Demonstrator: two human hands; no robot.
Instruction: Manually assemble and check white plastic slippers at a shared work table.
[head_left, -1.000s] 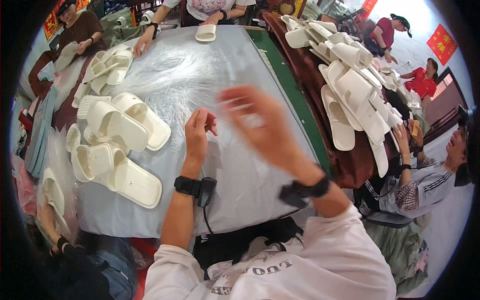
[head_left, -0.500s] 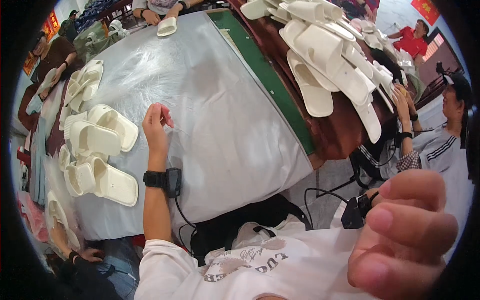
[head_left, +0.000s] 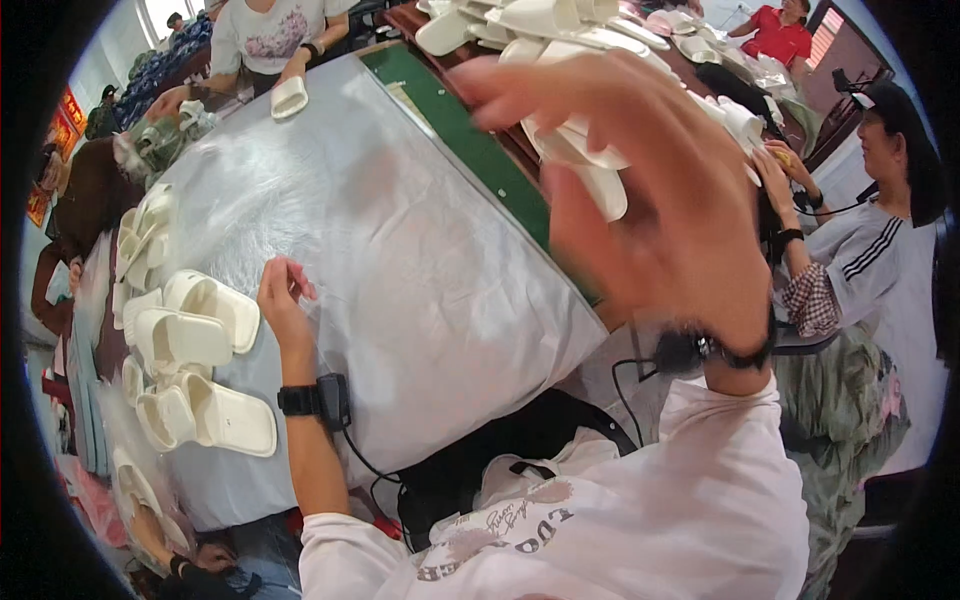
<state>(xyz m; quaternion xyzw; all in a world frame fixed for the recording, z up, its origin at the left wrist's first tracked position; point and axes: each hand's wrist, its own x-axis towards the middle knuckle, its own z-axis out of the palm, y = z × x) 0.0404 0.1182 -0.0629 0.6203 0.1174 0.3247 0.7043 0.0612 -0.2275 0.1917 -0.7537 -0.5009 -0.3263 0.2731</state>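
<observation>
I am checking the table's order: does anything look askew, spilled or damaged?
No spill or damage is visible. The slippers at left lie askew, overlapping at different angles; the grey cover is wrinkled.

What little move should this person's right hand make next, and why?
Perhaps ease the raised right hand toward the piled cream-white, open-toed slippers at the right. It overlaps them in this view, blurred, with no slipper visible in it. The left hand looks free too, above or on the grey sheet-covered table.
</observation>
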